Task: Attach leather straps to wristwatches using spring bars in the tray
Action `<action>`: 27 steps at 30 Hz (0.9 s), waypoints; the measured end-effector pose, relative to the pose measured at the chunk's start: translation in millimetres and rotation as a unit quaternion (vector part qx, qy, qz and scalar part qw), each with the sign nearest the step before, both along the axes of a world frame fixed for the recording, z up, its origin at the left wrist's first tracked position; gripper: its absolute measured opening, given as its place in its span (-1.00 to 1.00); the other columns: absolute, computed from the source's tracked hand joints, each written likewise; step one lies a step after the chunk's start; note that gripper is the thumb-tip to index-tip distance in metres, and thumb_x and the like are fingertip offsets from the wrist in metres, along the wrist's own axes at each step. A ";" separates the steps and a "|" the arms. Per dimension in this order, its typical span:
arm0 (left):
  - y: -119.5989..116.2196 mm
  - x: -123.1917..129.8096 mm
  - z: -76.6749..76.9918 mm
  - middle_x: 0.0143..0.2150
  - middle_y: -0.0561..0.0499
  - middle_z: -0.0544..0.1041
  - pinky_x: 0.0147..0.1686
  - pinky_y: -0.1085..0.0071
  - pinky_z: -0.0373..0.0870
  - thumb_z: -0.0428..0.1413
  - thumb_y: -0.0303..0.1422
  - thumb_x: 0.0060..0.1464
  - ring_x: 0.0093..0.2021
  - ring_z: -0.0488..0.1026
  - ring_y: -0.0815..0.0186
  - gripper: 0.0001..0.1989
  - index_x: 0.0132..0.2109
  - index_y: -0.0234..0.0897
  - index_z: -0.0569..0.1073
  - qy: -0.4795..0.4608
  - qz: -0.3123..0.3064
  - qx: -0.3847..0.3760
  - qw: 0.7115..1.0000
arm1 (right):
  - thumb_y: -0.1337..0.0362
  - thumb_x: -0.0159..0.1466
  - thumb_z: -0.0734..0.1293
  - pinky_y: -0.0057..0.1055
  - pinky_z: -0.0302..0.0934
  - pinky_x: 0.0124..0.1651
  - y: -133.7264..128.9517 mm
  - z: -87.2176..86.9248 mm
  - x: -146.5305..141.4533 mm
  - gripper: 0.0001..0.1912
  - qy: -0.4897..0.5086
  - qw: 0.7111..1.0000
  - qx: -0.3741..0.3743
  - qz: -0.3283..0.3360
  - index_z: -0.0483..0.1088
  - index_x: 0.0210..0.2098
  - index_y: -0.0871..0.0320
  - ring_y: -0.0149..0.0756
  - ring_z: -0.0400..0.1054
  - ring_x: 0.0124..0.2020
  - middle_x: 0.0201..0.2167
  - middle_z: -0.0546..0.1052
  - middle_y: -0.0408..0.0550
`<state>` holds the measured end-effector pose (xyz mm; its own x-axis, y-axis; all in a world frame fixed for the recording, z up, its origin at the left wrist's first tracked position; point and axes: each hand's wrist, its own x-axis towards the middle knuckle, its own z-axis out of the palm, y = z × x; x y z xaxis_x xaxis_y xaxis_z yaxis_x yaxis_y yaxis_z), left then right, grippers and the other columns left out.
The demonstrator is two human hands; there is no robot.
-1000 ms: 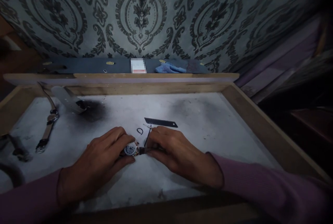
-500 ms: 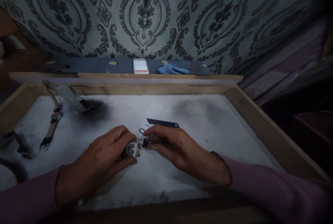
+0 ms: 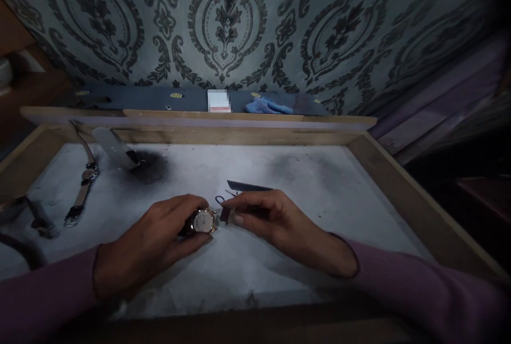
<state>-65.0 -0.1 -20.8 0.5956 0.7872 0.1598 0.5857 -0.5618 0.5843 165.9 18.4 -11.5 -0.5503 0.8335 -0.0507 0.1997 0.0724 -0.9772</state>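
"How many watches do the hands share the scene with?"
"Two: one gold-toned watch [image 3: 203, 221] in the grip of the left hand [image 3: 154, 237], one strapped watch [image 3: 89, 174] well left of it."
"And at the grip of the right hand [image 3: 289, 229]?"
"One dark strap piece [image 3: 225, 214] in it; one loop [image 3: 216, 198], one thin pin [image 3: 230, 193] and one blade [image 3: 248, 186] near it."
"Farther off?"
"Beyond both grips, one blue cloth [image 3: 267, 105] and one white item [image 3: 219, 100]; beyond the left grip, one pale strap [image 3: 114, 146]."
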 end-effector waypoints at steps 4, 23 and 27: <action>-0.8 -1.5 0.3 -0.31 0.10 0.48 -0.39 0.50 0.36 0.11 -0.38 0.16 -0.41 0.42 0.37 -0.80 -0.06 -0.20 0.32 0.009 -0.011 0.022 1.000 | 0.39 0.24 0.30 -0.40 0.32 -0.22 -0.9 2.1 -0.9 -0.80 0.007 1.000 0.010 -0.001 0.53 -0.19 0.18 -0.34 0.44 -0.26 -0.29 0.58 -0.06; -5.6 -0.9 19.8 -0.30 0.00 0.53 -0.38 0.39 0.43 -0.03 -0.31 0.31 -0.34 0.52 0.27 -0.82 -0.02 -0.30 0.30 0.083 -0.032 0.231 0.969 | 0.47 0.26 0.25 -0.49 0.23 -0.40 -8.4 18.4 0.4 -0.75 -0.036 0.986 0.163 0.008 0.52 -0.16 0.16 -0.40 0.37 -0.40 -0.38 0.52 -0.09; -5.4 1.5 24.2 -0.27 -0.03 0.56 -0.35 0.39 0.44 -0.03 -0.34 0.31 -0.31 0.54 0.26 -0.82 -0.01 -0.33 0.30 0.088 -0.047 0.271 0.957 | 0.46 0.27 0.25 -0.48 0.25 -0.39 -7.9 19.5 -0.8 -0.75 -0.037 0.985 0.167 0.006 0.52 -0.16 0.14 -0.39 0.38 -0.40 -0.37 0.53 -0.10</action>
<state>-63.6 -5.4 3.5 0.7147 0.5586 0.4209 0.5806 -0.8094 0.0882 165.1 10.6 8.0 -0.5660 0.8034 0.1849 0.2663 0.3905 -0.8813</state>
